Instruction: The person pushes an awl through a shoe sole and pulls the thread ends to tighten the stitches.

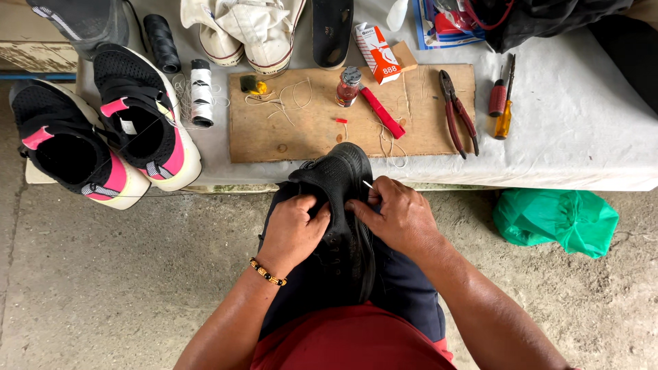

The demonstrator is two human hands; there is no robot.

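- The left hand (293, 229) is clenched on the left side of a black shoe (343, 205) that stands on its side on the person's lap, toe pointing far toward the table.
- The right hand (396, 216) grips the shoe's right edge, fingers curled over the sole; a thin pale needle (368, 183) sticks out just above its thumb and forefinger.
- Both forearms come in from the near edge and bend inward, wrists close together over the knees; a beaded bracelet (267, 272) sits on the left wrist.
- The shoe's toe reaches the near edge of the table (582, 137), which is covered in a pale cloth.
- Just beyond the toe lies a wooden board (308, 130) with loose thread, a small glass bottle (347, 87), a red-handled tool (382, 113) and a small red-and-white box (377, 53).
- Right of the board lie pliers (457, 113) and two screwdrivers (502, 97), well apart from the hands.
- Left of the board stand thread spools (201, 92), and further left a pair of black-and-pink sneakers (110, 130) overhangs the table's near-left corner.
- White sneakers (247, 31) sit at the far edge.
- Bare concrete floor (103, 288) opens to the left of the arms; on the right, a green plastic bag (556, 219) lies under the table edge.
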